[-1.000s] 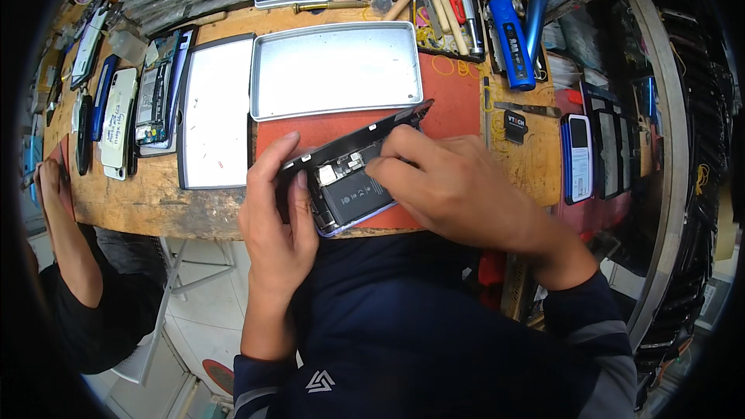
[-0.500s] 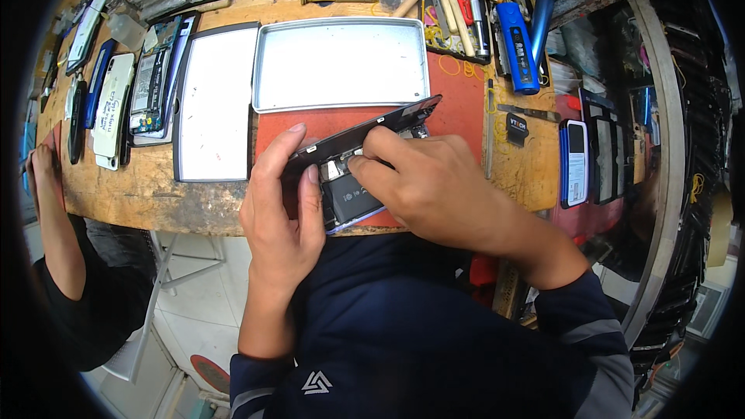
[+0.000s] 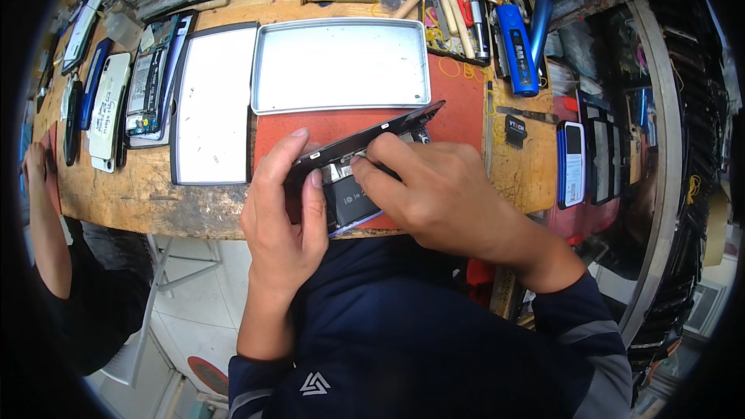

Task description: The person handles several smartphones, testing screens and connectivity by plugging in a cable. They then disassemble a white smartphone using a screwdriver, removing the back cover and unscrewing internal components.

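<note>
An opened smartphone sits over the red mat at the bench's front edge. Its dark screen panel is tilted up over the body, where a black battery shows. My left hand grips the left end of the panel, with fingers behind it and the thumb on the near side. Reaching in from the right, my right hand has thumb and index finger pinched beneath the panel, close to the metal parts above the battery. What those fingertips hold, if anything, is hidden.
Beyond the phone lie a silver-rimmed tray and a black-edged white tray. Several phones, including a white one, line the left. A blue handheld tool lies at right. Another person's arm rests at far left.
The view has shifted slightly. My right fingertips stay under the panel with only a small shift, and my left hand keeps its grip on the panel.
</note>
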